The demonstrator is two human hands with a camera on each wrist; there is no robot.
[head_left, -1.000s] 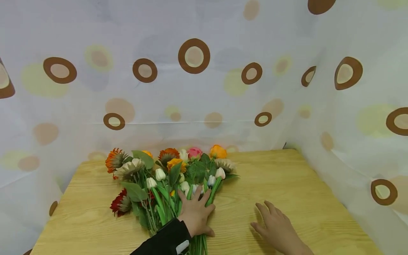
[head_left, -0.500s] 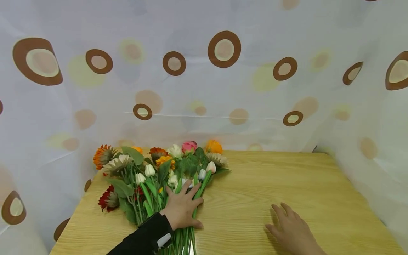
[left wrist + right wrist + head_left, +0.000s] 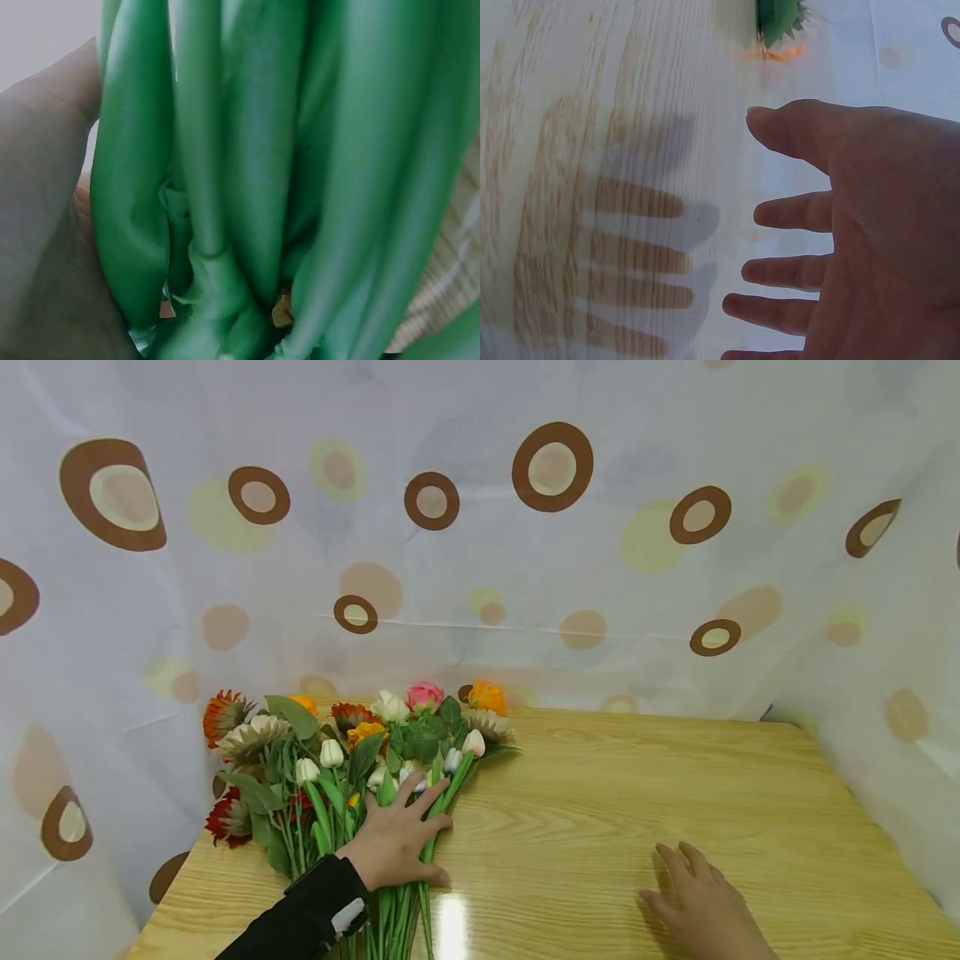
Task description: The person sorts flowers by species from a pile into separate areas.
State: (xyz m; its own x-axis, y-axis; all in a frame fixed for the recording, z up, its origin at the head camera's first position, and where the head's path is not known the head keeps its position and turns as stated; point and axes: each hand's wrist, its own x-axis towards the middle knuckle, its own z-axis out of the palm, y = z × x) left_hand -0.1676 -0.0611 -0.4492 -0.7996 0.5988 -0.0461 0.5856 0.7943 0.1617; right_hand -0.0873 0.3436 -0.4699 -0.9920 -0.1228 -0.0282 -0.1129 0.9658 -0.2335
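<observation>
Left hand, spread wide on the stems, has slid with the flowers further toward the left of the table since the earlier frame, the right hand, fingers apart, hangs above it holding nothing, and light, even palm pressure should keep the flowers together.

A small screened-off work corner is suggested by the pale sheeting, patterned with rings and spots, that is hung behind and along both sides of the wood-grain table.
</observation>
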